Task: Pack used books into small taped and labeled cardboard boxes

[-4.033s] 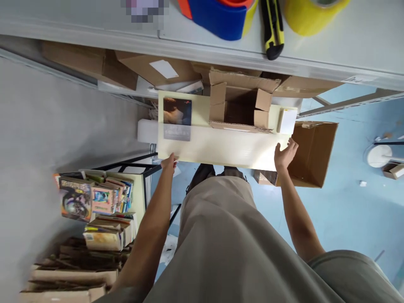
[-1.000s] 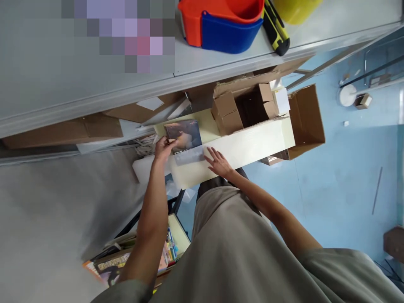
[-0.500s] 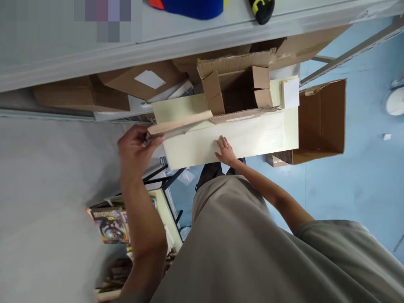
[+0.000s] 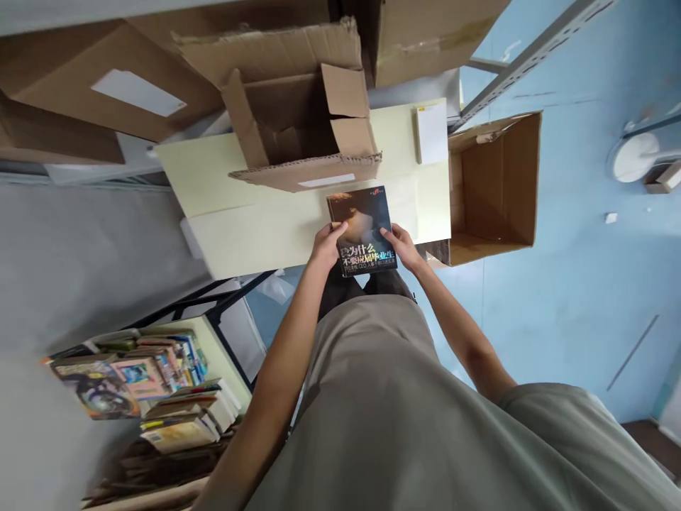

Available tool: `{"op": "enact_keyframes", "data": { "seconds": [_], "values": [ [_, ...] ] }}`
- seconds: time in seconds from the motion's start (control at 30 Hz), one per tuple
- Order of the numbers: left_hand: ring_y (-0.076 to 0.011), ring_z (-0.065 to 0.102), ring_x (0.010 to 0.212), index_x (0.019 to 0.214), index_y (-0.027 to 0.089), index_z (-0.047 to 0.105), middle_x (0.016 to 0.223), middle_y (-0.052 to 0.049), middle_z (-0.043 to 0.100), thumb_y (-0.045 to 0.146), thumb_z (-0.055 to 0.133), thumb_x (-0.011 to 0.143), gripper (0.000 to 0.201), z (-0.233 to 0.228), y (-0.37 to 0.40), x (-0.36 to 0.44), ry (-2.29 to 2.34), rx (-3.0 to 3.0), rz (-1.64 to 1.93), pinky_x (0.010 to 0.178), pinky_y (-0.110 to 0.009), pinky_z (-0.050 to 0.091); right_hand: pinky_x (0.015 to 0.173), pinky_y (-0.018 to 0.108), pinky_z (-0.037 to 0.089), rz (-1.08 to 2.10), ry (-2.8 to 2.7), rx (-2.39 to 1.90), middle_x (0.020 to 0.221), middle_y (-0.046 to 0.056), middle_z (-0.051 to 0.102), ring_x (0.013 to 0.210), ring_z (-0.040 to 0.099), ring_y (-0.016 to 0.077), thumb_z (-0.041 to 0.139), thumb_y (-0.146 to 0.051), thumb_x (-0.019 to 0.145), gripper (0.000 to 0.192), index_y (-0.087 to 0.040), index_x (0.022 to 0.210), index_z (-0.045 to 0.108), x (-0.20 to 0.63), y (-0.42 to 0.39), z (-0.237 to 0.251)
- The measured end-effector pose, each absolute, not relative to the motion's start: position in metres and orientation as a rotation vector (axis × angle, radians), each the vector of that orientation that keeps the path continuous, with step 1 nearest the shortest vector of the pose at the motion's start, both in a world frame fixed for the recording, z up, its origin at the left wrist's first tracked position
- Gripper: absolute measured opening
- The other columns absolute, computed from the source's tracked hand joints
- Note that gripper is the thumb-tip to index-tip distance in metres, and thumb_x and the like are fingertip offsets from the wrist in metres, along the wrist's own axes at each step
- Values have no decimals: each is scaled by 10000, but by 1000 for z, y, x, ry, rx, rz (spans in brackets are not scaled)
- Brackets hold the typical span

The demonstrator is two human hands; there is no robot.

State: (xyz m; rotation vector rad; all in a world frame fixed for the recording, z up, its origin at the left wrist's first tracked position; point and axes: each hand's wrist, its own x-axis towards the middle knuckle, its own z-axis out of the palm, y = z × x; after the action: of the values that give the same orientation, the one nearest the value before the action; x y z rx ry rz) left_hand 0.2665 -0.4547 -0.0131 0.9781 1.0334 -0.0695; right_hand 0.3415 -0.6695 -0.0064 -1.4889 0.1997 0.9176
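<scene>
A dark-covered book [image 4: 362, 223] with white and yellow printed characters is held between both hands, its cover facing up. My left hand [image 4: 327, 245] grips its left edge, thumb on the cover. On the opposite edge, my right hand [image 4: 401, 245] is closed around it the same way, fingers underneath. The book is over the near edge of a pale cream table [image 4: 255, 238]. Just beyond it stands an open cardboard box [image 4: 298, 106] with its flaps up; its inside is dark.
A white pad-like block [image 4: 432, 133] lies on the table's right side. Right of the table is a larger open carton [image 4: 497, 188]. Closed cardboard boxes [image 4: 101, 78] fill the shelf behind. Lower left, a rack holds stacks of books [image 4: 159, 365]. Blue floor [image 4: 558, 319] spreads rightward.
My left hand has come from the table's left side to the middle with the book. My right hand, earlier flat on the tabletop, now holds the book's right edge. The view has shifted.
</scene>
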Motion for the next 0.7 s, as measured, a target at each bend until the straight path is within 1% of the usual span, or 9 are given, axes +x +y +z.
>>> {"op": "enact_keyframes", "data": {
  "seconds": [0.07,0.13,0.2,0.33,0.4,0.47,0.53,0.6,0.7],
  "values": [
    [-202,706,817,802,233,668,778,9,717,524,1049,661,500,-35,-459,281,1074,1048,-8,799,-323,579,901,355,617,827,122,-1687,975,24,778,961,709,236,788,-874,876,635,-263,1016,690,352,-670,-21],
    [-192,699,849,830,231,676,816,9,725,478,1011,694,438,-49,-456,288,1098,1156,60,838,-316,568,926,369,609,820,55,-1881,977,41,787,948,717,242,699,-797,982,548,-251,1033,689,360,-663,-33],
    [-192,692,874,848,229,670,852,-2,733,454,969,721,395,-57,-450,289,1134,1253,80,873,-322,560,956,374,605,846,-9,-2056,998,70,817,953,746,252,650,-674,1063,458,-222,1082,718,363,-653,-39],
    [-208,681,918,840,242,614,862,-15,711,447,921,751,379,-65,-442,282,1155,1361,54,902,-333,555,994,388,617,903,-171,-2218,1079,118,868,1013,815,285,641,-476,1120,326,-190,1204,771,366,-652,-36],
    [-197,668,906,844,250,591,849,0,679,427,911,754,377,-68,-442,280,1138,1387,49,895,-314,543,1009,409,626,864,-214,-2272,1167,145,863,1028,826,294,620,-463,1139,326,-194,1228,783,371,-666,-33],
    [-183,642,874,852,257,578,826,21,643,402,892,762,358,-71,-445,281,1154,1414,60,867,-292,523,1023,443,632,720,-149,-2373,1285,188,827,1059,812,303,597,-499,1152,380,-189,1292,765,380,-686,-32],
    [-180,618,858,870,259,585,815,30,630,378,870,775,323,-73,-448,283,1187,1430,86,842,-282,505,1035,479,630,572,-14,-2468,1345,224,785,1120,783,322,607,-537,1144,433,-179,1358,721,390,-705,-33],
    [-183,613,862,892,257,604,825,27,641,366,859,780,300,-73,-450,285,1212,1430,111,829,-278,494,1038,496,621,552,92,-2511,1292,226,783,1152,761,337,654,-551,1118,436,-175,1333,699,399,-716,-36],
    [-178,623,858,930,251,617,868,16,668,360,864,770,313,-71,-450,286,1204,1384,136,820,-275,488,1025,487,609,692,118,-2519,1159,192,803,1100,759,337,695,-531,1094,328,-205,1138,701,405,-715,-41]
  ]
}}
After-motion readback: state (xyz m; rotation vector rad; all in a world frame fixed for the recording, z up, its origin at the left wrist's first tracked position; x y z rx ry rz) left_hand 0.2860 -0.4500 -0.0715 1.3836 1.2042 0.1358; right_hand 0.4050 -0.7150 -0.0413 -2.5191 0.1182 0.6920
